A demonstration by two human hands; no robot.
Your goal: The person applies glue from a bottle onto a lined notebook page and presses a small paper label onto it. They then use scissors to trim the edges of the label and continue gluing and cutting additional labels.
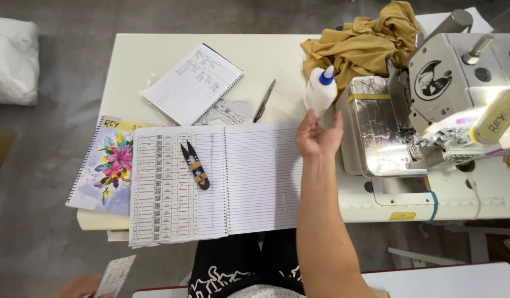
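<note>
Glossy white plastic glue bottle (320,94), matt lined paper notebook (260,176), crumpled mustard cloth (365,44)

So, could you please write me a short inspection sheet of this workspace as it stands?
Surface: cream table, mostly covered with paperwork.
Job's things: white glue bottle with blue cap, upright; open lined notebook, with a printed sheet over its left page.
Clutter: thread snips on the sheet, small spiral notepad, pen, flowered notebook, mustard fabric.
Grips: right hand is at the glue bottle, fingers by its base; left hand at the bottom edge holds a small printed slip.
Cables: nothing seen.
Surroundings: sewing machine on the right, grey floor, white bag far left.
</note>
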